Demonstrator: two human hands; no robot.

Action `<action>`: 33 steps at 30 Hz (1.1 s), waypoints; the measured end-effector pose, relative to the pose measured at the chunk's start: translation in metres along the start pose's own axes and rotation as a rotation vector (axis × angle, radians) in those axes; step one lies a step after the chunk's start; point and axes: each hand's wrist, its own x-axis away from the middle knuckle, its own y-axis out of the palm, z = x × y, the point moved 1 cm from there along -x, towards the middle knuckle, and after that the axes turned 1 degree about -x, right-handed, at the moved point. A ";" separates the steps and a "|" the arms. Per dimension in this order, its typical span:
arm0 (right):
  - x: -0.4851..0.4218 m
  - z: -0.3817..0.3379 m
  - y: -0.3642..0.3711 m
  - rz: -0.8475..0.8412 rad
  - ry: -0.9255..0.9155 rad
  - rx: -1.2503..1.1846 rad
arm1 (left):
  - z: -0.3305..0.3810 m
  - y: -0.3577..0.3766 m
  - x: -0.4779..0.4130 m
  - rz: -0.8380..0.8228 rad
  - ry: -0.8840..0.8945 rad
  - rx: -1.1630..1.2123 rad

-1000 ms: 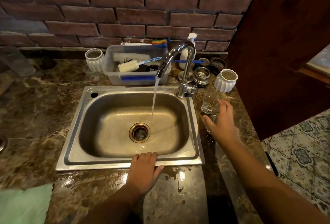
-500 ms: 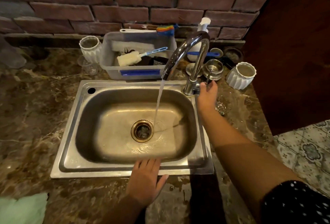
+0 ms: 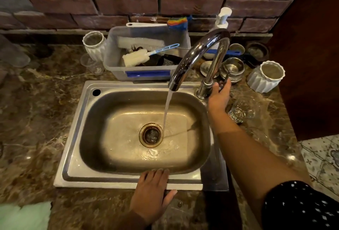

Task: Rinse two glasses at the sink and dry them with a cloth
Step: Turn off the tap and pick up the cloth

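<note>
**Sink station, head view**

1. Steel sink, set into a brown marbled surface; brass-ringed drain in the middle of the basin.
2. Chrome gooseneck tap at the back right corner; water stream falls just right of the drain.
3. Right hand: at the tap's base, fingers curled round the tap lever.
4. Left hand: palm down on the sink's front rim, fingers straight and together, holding nothing.
5. Glass, clear with a cut base: on the surface right of the sink, just beyond the right wrist, apart from the hand.
6. Second glass, clear: on the surface behind the sink's left corner, beside a white ribbed pot.
7. Cloth, pale green: at the lower left edge of view, well apart from both hands.
8. Clear plastic tub behind the sink, holding a white bottle brush with a blue handle; blue strip on its front, no print readable.
9. White soap pump, no label legible; steel bowls; another ribbed pot at right.
10. Brick wall behind.
</note>
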 end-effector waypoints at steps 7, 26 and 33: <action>-0.004 -0.004 0.002 -0.001 0.006 0.029 | 0.001 -0.006 0.000 -0.022 -0.020 0.035; 0.068 -0.015 -0.030 -0.214 -0.056 0.226 | 0.005 -0.021 -0.001 -0.116 -0.072 0.102; 0.204 -0.007 -0.024 -0.657 -0.062 0.417 | -0.014 -0.065 0.004 -0.349 -0.074 0.432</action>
